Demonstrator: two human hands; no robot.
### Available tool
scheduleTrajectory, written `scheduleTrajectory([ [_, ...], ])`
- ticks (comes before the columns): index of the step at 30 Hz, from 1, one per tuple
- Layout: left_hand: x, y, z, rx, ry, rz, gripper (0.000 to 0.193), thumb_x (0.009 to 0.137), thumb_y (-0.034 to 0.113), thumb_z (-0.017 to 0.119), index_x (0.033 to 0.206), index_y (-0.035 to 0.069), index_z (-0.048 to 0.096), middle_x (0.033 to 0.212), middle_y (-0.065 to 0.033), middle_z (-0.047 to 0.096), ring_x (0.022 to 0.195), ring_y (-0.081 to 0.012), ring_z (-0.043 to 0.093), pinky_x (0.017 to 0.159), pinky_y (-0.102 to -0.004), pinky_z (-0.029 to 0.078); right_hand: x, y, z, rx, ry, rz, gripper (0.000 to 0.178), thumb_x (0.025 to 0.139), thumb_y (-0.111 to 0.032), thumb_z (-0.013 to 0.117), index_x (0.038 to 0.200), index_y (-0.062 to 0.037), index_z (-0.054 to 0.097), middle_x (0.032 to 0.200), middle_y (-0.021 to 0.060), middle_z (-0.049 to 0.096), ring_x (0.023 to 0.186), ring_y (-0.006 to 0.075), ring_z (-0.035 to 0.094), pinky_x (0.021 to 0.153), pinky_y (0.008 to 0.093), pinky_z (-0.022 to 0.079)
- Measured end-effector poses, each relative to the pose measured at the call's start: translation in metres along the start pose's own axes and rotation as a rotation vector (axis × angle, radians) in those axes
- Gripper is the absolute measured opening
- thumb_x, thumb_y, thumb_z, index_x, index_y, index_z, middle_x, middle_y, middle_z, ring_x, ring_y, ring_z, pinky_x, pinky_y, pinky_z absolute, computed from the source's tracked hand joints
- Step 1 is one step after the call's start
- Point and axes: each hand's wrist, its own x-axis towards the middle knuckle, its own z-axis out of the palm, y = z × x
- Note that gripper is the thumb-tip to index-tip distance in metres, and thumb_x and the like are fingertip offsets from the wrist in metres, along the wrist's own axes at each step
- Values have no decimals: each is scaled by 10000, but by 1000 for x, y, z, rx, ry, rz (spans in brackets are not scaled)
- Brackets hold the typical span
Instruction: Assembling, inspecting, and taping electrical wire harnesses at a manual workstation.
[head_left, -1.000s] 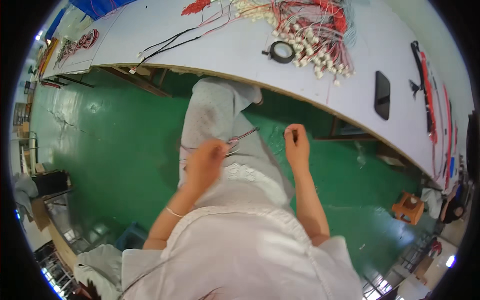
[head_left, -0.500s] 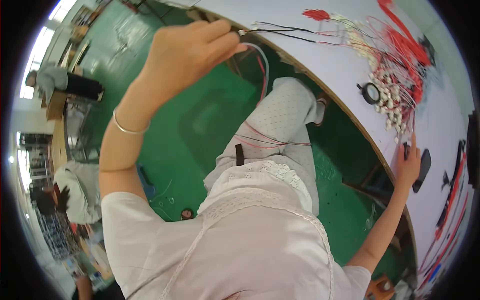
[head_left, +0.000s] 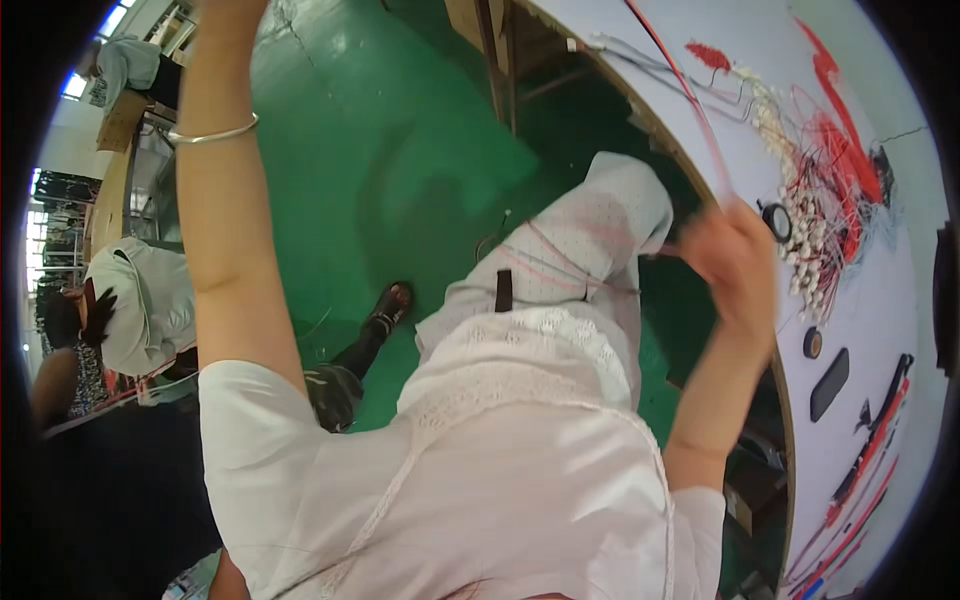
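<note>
My right hand [head_left: 735, 260] is over the table's near edge, blurred by motion, its fingers curled round thin red and black wires [head_left: 672, 62]. From there the wires run up past the top edge of the view. More thin reddish wires [head_left: 545, 262] lie across my lap, reaching toward the same hand. My left forearm [head_left: 225, 210], with a silver bangle [head_left: 215, 132], stretches up to the top edge, and the hand itself is cut off there.
On the white table [head_left: 745, 400] lie a pile of white connectors with red wires [head_left: 815, 240], black tape rolls [head_left: 776, 222], a dark flat phone-like object [head_left: 829, 384] and long red and black strips [head_left: 870, 470]. Other people [head_left: 145, 300] are at left; a shod foot [head_left: 392, 300] stands near me.
My left hand has gone up out of view. My right hand has left the tabletop near the dark flat object and come up on the wires. Someone has come closer at lower left.
</note>
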Motion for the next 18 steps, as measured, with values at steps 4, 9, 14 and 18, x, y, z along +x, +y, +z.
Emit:
scheduleTrajectory([
  [4, -65, -177, 35, 115, -336, -186, 220, 951, 261, 596, 996, 92, 730, 915, -51, 721, 762, -134, 645, 680, -289, 479, -142, -9, -138, 195, 235, -295, 354, 997, -314, 493, 1167, -7, 538, 614, -69, 307, 501, 39, 298, 486, 192, 262],
  [9, -164, -256, 73, -278, -568, -597, 361, 879, 418, 678, 1002, 85, 744, 1005, -27, 702, 986, -110, 593, 921, -255, 426, -272, -42, -189, 398, 300, -305, 314, 1004, -267, 496, 1143, 14, 507, 647, -49, 336, 523, 62, 309, 508, 243, 281],
  [14, -208, -268, 99, -63, -641, -952, 370, 866, 437, 687, 1001, 99, 752, 1017, -32, 710, 975, -127, 611, 912, -275, 439, -340, -55, -203, 435, 464, -295, 343, 1009, -187, 486, 701, -111, 354, 616, -29, 294, 512, 67, 255, 461, 242, 223],
  [18, -278, -339, 83, 82, -689, -920, 384, 846, 469, 696, 995, 121, 756, 967, -56, 721, 921, -162, 633, 867, -309, 468, -358, -29, -203, 122, 931, -48, 336, 992, -263, 538, 727, -102, 409, 639, -33, 289, 571, 64, 279, 532, 241, 255],
])
